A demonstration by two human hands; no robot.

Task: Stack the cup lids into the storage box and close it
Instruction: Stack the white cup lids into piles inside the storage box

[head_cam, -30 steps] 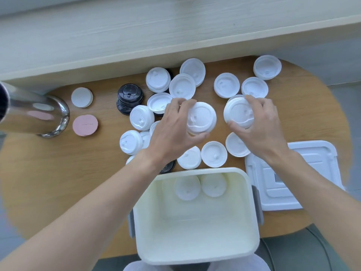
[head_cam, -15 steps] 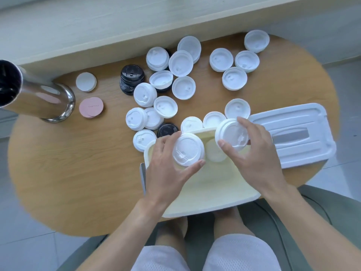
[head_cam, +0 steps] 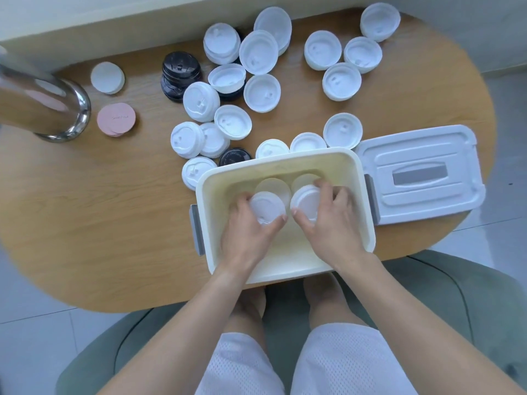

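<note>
Two white lids are down inside the box, one in each hand, side by side near its middle. The left lid sits in the left hand, thumb and fingers closed around its rim; the right lid sits in the right hand, held the same way. Both lids lie flat, faces up, almost touching each other. Just beyond them, toward the box's far wall, two more lids already rest on the box floor, one ahead of each hand. So the relation that matters is short and straight: each held lid lies just nearer the person than a resting lid and a little above it, and each hand is the nearer one for its own pile. Whether the held lids already touch the floor cannot be told. The likely next step is to set each one down, either on its neighbour beyond or beside it, then let go. Outside the box, past its far wall, most of the lids are still loose on the table, white ones and a few black lids. The box cover lies flat just to the right of the box, so closing is a long way off.
</note>
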